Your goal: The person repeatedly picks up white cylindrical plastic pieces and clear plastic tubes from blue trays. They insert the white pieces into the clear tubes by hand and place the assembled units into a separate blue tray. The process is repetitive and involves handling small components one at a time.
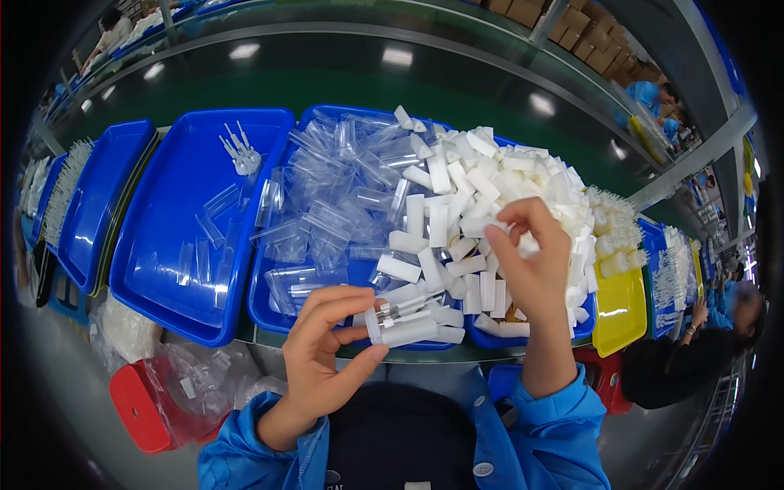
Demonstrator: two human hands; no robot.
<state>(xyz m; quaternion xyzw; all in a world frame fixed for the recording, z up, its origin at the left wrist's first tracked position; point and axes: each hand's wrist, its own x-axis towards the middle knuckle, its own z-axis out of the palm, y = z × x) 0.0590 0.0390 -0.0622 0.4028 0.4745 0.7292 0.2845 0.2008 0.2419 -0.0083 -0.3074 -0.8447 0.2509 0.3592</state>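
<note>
Between the thumb and fingers of my left hand [322,359] is a small white-based part with thin rods [402,309], dark and metallic in places, with a white block lying along it. My right hand [535,257] is closed in a pinch on a white block [482,225], above a heap of similar white blocks [510,175]. The blocks look like foam, and the heap fills much of a blue tray. Left of the heap, clear plastic sleeves [327,220] lie piled in a blue tray [260,302]. My left hand hovers at that tray's near edge.
Further left, a blue tray [151,269] holds a few clear sleeves and white thin-stemmed parts [239,151]. A yellow tray [621,318] with pale bristly parts stands at right. Beyond runs a green conveyor belt [343,69]. A red stool [143,408] is lower left; another person [686,351] sits right.
</note>
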